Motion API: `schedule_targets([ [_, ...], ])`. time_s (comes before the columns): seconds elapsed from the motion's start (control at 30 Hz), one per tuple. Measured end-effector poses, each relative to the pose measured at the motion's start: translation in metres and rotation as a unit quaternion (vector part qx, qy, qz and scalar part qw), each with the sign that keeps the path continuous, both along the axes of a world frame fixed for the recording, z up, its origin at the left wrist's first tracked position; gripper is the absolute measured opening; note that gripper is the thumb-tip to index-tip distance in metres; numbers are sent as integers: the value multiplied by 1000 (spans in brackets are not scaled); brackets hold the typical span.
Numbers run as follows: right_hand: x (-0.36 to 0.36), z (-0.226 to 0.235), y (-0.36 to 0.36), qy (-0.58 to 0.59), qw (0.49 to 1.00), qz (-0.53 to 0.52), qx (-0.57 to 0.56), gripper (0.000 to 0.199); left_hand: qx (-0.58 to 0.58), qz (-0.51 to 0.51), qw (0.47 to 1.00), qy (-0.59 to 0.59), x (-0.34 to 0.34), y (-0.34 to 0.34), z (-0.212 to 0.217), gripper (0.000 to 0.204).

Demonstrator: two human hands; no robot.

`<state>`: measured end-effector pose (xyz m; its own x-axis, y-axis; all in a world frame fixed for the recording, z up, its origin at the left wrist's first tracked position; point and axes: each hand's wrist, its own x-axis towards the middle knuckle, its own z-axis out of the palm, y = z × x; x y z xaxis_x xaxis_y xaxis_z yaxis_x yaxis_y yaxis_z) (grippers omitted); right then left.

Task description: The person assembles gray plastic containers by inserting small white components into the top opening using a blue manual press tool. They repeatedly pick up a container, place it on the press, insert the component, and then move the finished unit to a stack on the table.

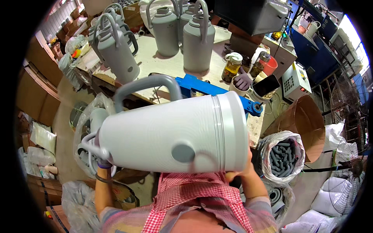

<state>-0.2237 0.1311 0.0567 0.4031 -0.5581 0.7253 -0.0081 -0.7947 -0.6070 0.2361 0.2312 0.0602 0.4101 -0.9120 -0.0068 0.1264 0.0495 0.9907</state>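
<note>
Can: a large grey can point(167, 134) lies on its side across the person's chest, above the red checked apron point(186, 194); narrow neck to the left, wide base to the right.
Handle: a curved grey handle point(145, 87) arches over the can's upper side, away from both hands.
Boss: a round grey boss point(183, 152) sits low on the can's wall, near the base.
Left hand: the left hand point(101, 157), in a purple glove, is at the neck end, closed around the fittings there; it is mostly hidden behind the can, so the exact grip cannot be made out.
Right hand: the right hand point(239, 171) is under the base end, palm up against the can's lower edge, fingers wrapped behind the base and bearing its weight.
Relation: the can spans the gap between the two hands, touching both, and is held clear of the desk.
Desk: the desk point(155, 64) lies beyond the can, with a blue bar point(210, 89) along its near edge.
On the desk: several upright grey cans point(198, 40) with the same looped handles stand toward the back; glass jars point(232, 68) and cups stand to the right.
Right side: a bag of grey foam tubes point(281, 155) stands beside the right forearm, with a cardboard drum point(307, 124) just past it.
Left side: clear bags with grey parts point(87, 120) lie below the neck end, on the floor.
</note>
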Motion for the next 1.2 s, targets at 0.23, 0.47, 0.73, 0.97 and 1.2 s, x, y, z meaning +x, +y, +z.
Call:
schedule_targets([
  [0.23,33,-16,-63,-5,943,-72,324,83,-140,113,785,-593,-4,-3,5,42],
  [0.47,33,6,-75,-325,882,-11,342,79,-67,186,881,-430,68,14,58,35],
  [0.73,76,-11,-85,-159,930,12,332,49,-126,181,624,-749,127,-146,148,39],
  [0.97,101,27,-107,55,967,42,245,49,-270,235,728,-584,128,-290,108,51],
  [1.2,59,79,-214,163,970,-135,121,50,-218,263,900,-270,134,-248,-96,119],
])
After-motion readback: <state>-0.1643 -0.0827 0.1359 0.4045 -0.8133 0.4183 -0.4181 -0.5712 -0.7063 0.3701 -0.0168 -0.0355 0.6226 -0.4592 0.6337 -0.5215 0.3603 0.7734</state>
